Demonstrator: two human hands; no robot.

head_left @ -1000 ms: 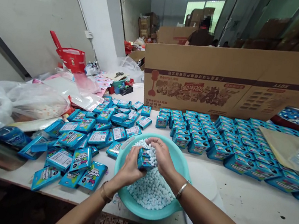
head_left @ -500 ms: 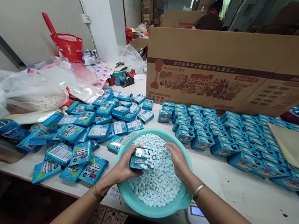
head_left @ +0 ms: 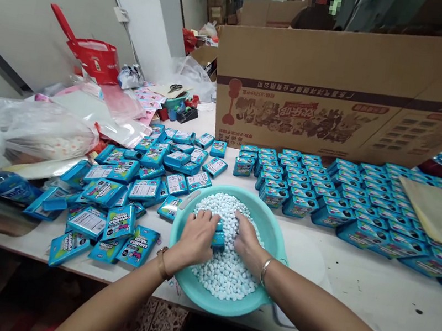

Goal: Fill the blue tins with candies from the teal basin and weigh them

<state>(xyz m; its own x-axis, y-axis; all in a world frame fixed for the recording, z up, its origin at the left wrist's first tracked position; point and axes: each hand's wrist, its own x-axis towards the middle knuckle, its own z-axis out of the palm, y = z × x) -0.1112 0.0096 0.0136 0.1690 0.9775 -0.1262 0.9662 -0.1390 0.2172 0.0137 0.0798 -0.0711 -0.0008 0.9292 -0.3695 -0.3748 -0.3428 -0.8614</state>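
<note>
A: Where do we locate the left hand [head_left: 197, 234]?
B: We find it over the left half of the turquoise basin [head_left: 219, 306], back of the hand uppermost. Its fingers are closed around small blue packs [head_left: 218, 239]; we see two edges, the rest being covered by the hand.
A: And the right hand [head_left: 249, 240]?
B: We place it inside the basin, to the right of the held packs and apart from them. Its fingers are close together and bent, with the tips down among the small pale candies [head_left: 223, 283]. We cannot tell whether they grip any.
A: What do we note on the table [head_left: 355, 298]?
B: To the left of the basin we have a loose heap of blue packs [head_left: 103, 191], lying at mixed angles and overlapping. To the right, beyond the basin, we have upright packs in rows [head_left: 333, 214].
A: And behind the rows?
B: We observe a large printed carton [head_left: 338, 111], its long side facing us.
</note>
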